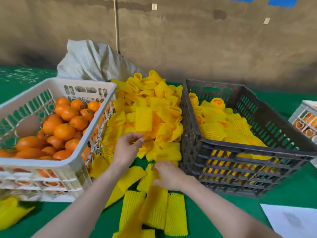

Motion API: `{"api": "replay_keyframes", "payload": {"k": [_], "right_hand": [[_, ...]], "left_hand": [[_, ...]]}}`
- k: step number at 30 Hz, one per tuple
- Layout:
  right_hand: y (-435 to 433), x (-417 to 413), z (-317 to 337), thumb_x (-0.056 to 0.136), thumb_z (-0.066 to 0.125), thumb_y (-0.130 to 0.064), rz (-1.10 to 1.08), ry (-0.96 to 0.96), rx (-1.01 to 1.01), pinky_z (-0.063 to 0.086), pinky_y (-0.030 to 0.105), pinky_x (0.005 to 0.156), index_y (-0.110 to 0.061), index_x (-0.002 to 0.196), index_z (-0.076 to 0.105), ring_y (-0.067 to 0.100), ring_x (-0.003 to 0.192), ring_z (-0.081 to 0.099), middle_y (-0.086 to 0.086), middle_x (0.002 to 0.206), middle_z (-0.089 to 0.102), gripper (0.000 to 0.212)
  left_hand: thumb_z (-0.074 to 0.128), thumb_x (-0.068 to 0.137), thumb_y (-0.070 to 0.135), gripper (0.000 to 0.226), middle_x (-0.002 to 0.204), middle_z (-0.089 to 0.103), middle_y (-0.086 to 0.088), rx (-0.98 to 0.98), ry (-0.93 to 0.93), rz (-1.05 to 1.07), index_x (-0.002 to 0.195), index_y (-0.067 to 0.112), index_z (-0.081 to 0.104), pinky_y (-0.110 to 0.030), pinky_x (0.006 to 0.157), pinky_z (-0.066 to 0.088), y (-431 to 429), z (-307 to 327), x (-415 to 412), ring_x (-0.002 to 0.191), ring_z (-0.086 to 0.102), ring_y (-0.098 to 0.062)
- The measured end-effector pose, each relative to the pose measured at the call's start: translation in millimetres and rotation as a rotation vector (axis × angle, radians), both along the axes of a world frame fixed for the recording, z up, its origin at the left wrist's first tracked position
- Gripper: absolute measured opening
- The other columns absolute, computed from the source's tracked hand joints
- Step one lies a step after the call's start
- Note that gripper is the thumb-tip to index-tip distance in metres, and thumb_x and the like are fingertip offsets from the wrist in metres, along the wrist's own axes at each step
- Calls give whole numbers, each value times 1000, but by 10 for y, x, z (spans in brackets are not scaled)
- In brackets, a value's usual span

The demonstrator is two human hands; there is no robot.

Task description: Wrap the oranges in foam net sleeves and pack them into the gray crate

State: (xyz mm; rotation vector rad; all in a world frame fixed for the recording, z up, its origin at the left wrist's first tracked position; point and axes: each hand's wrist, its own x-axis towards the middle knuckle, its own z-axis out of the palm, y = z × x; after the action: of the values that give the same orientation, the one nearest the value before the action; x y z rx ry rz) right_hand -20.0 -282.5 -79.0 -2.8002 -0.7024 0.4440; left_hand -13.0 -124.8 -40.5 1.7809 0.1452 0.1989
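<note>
Bare oranges (63,130) fill the white crate (75,162) on the left. A heap of yellow foam net sleeves (149,115) lies between that crate and the gray crate (240,148) on the right, which holds several sleeved oranges (212,130). My left hand (127,149) reaches into the heap, its fingers curled and pinching the lower edge of a sleeve. My right hand (169,176) sits lower, close to the gray crate's front corner, its fingers gripping a flat sleeve (148,179) that lies on the green table.
More flat sleeves (175,213) lie near the table's front edge. A whitish woven sack (92,62) slumps behind the heap. White paper (291,219) sits at the front right, and another crate with oranges (307,117) stands at the far right. A yellow object (12,212) lies front left.
</note>
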Motion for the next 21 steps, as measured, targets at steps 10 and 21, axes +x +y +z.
{"api": "replay_keyframes", "payload": {"k": [10,21], "right_hand": [[171,-43,-475,83,71,-25,-92,264,-214,42,32,66,-3,93,53,27,97,54,12,96,56,30],[291,177,669,89,62,-21,-40,-35,387,40,27,85,-12,109,56,14,103,52,-2,107,56,23]], "left_hand": [[60,93,15,6,87,63,-4,40,192,-105,99,14,62,-34,75,51,266,-309,-259,76,62,-17],[63,91,22,37,61,38,4,407,151,-354,63,19,39,-28,50,23,361,-154,-288,54,34,-7]]}}
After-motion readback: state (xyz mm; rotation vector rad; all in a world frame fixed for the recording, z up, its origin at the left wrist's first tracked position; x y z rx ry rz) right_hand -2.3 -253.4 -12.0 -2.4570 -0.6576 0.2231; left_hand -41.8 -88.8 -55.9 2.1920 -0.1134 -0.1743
